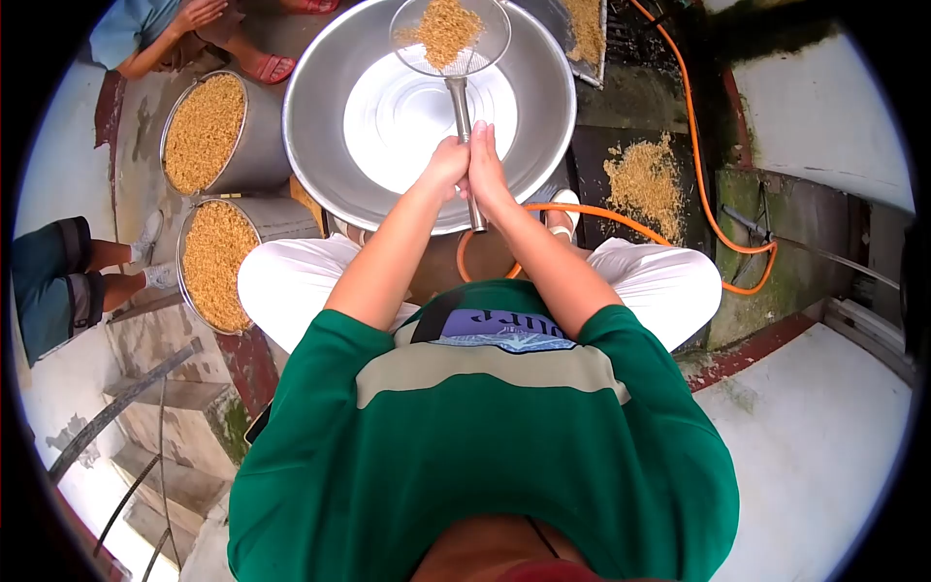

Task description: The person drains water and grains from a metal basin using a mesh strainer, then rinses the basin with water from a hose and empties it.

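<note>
Both bare forearms reach forward and converge in front of the chest, elbows bent and spread wide, so the arms form a narrow V. The left hand (444, 165) and the right hand (488, 167) meet at its tip, pressed side by side and touching each other. Each hand is closed in a fist-like grip, fingers curled inward, knuckles turned outward. The right hand sits slightly farther forward than the left. The wrists stay nearly straight, in line with the forearms.
</note>
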Demonstrator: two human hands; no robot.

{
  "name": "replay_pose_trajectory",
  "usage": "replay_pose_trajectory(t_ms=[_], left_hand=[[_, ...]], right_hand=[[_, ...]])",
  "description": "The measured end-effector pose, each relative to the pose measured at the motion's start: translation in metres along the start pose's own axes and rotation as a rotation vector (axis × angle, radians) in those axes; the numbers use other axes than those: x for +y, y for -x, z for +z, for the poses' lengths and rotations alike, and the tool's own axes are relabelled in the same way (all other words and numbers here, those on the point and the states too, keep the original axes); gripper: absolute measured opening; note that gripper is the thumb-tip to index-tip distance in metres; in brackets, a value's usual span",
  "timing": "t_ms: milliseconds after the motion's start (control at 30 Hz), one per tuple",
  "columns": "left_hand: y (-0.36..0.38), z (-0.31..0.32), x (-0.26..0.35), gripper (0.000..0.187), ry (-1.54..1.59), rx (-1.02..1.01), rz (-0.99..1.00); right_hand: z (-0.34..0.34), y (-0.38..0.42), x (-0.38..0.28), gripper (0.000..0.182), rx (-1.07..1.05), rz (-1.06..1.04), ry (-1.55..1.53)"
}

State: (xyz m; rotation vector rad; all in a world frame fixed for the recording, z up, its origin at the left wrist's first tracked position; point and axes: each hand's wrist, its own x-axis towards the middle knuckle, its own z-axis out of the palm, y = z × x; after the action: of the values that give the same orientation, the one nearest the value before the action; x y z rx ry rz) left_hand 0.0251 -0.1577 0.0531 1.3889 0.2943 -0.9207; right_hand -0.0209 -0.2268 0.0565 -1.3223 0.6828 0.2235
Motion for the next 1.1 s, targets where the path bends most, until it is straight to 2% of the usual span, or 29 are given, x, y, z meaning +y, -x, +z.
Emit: replay_pose_trajectory(t_ms=[33,100,167,233,300,367,400,467,500,733,833,867,900,967,1000,1033,1067,1100], left_hand=[[-0.003,-0.010,-0.007,0.025,-0.042,-0.059,0.058],[-0.005,-0.015,-0.005,0.021,0.226,-0.030,0.142],[0.002,-0.024,0.011,0.018,0.174,0.081,0.055],[0.004,-0.044,0.007,0.019,0.014,0.123,0.049],[-0.001,-0.066,0.001,0.019,-0.006,0.045,0.025],[0.010,-0.063,0.007,0.016,0.048,0.017,0.006],[0.015,-0.059,0.011,0.013,0.038,0.054,0.004],[0.020,-0.057,0.014,0.014,0.028,0.123,0.008],[0.020,-0.058,0.017,0.014,0.029,0.137,0.020],[0.010,-0.072,0.020,0.016,0.050,0.127,-0.043],[0.005,-0.076,0.018,0.015,0.089,0.119,-0.045],[0.003,-0.075,0.019,0.014,0.098,0.136,-0.052],[0.001,-0.075,0.021,0.013,0.105,0.153,-0.054],[-0.005,-0.074,0.022,0.012,0.117,0.142,-0.027],[-0.006,-0.074,0.021,0.012,0.118,0.146,-0.021],[-0.005,-0.073,0.022,0.012,0.128,0.138,-0.005],[-0.003,-0.072,0.022,0.011,0.137,0.128,0.004],[0.000,-0.072,0.022,0.011,0.149,0.119,0.012]], right_hand=[[-0.001,0.006,-0.003,0.076,-0.017,-0.048,0.008],[-0.016,0.009,-0.002,0.066,0.007,-0.321,0.210],[-0.057,0.005,-0.004,0.051,0.079,-0.420,0.095],[-0.124,-0.027,0.042,0.039,0.517,-0.305,0.015],[-0.199,-0.073,0.147,0.033,0.955,0.133,0.134],[-0.208,-0.059,0.196,0.038,0.578,0.151,0.887],[-0.207,-0.061,0.233,0.043,0.499,0.104,0.901],[-0.189,-0.070,0.262,0.053,0.213,0.316,0.930],[-0.182,-0.080,0.266,0.057,0.001,0.567,0.938],[-0.164,-0.073,0.244,0.060,0.047,0.523,0.883],[-0.167,-0.069,0.245,0.037,0.052,0.701,0.266],[-0.166,-0.064,0.223,0.027,0.106,0.731,0.081],[-0.169,-0.063,0.207,0.027,0.116,0.716,0.091],[-0.176,-0.056,0.169,0.022,0.263,0.418,-0.001],[-0.187,-0.046,0.142,0.019,0.258,0.485,-0.163],[-0.194,-0.035,0.116,0.017,0.412,0.465,-0.164],[-0.202,-0.020,0.089,0.017,0.400,0.411,-0.241],[-0.202,-0.003,0.059,0.018,0.392,0.281,-0.161]])
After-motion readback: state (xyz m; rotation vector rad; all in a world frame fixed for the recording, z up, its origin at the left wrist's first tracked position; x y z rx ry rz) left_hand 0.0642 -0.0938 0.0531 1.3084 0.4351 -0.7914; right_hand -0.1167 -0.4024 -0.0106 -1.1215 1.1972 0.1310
